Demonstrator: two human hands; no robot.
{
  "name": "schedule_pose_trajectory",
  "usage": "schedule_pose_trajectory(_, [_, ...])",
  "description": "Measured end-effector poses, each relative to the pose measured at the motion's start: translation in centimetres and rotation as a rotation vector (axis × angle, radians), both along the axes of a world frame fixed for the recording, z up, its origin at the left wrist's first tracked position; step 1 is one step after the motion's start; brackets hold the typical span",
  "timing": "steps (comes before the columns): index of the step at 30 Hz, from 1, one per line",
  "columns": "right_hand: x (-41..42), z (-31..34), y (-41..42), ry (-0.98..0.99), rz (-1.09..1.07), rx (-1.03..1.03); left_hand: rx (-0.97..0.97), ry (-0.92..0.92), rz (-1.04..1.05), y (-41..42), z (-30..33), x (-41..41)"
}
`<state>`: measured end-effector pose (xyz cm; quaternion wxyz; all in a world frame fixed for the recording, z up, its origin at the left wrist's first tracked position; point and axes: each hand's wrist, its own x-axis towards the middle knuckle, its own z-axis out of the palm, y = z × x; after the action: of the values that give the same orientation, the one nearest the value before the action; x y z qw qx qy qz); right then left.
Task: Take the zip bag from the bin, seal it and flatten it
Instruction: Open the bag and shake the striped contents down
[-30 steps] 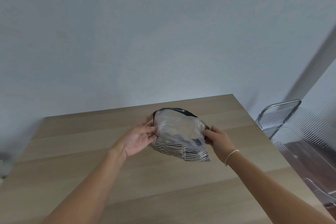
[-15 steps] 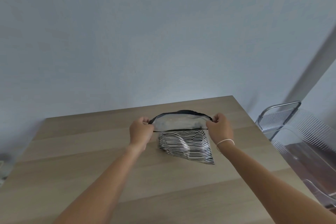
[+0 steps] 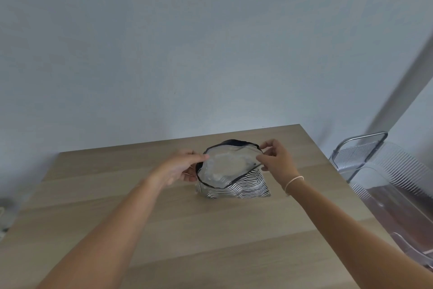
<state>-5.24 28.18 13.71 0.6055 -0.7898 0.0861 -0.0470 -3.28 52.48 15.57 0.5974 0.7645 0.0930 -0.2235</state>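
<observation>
Both hands grip the zip bag [image 3: 234, 178] at its mouth: left hand [image 3: 180, 166] pinches the left rim, right hand [image 3: 277, 159] the right rim. Mouth gapes open; the striped lower part rests on the wooden surface [image 3: 210, 230]. Clear plastic bin [image 3: 393, 183] stands off the surface's right edge, well apart. Thin bracelet [image 3: 294, 182] on right wrist.

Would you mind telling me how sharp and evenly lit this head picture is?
Head view: soft, even light, faint shadows on the table; wide-angle bending at the edges; slight blur on the left hand and right hand; the zip bag shows mild glare.
</observation>
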Motion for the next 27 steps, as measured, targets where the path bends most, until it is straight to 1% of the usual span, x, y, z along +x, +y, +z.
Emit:
schedule_pose_trajectory(3, [-0.6,-0.8,0.4,0.031,0.036,-0.021,-0.035,0.018,-0.003,-0.2,-0.1,0.0])
schedule_pose_trajectory(7, [-1.2,-2.5,0.8,0.106,-0.023,0.005,-0.022,-0.032,0.042,-0.1,-0.4,0.0])
schedule_pose_trajectory(10, [-1.0,-3.0,1.0,0.237,-0.061,0.143,-0.012,-0.109,0.045,0.0,-0.2,0.0])
schedule_pose_trajectory(13, [-1.1,-2.9,1.8,0.398,-0.008,0.349,0.013,-0.133,0.012,-0.1,-0.1,0.0])
schedule_pose_trajectory(15, [-1.0,-2.8,2.2,0.440,0.009,0.376,0.021,-0.149,0.002,-0.1,-0.3,-0.1])
schedule_pose_trajectory(19, [-0.2,-2.7,2.6,0.431,0.005,0.244,0.042,-0.192,0.030,0.4,-0.4,-0.1])
schedule_pose_trajectory(22, [0.1,-2.4,2.1,0.409,-0.082,0.185,0.113,-0.271,0.130,1.4,-0.4,0.2])
schedule_pose_trajectory(25, [0.4,-1.2,1.4,0.277,-0.158,0.066,0.252,-0.365,0.247,2.7,-0.5,0.6])
schedule_pose_trajectory(27, [0.5,0.0,1.5,0.151,-0.166,-0.027,0.393,-0.418,0.212,3.0,-0.5,0.7])
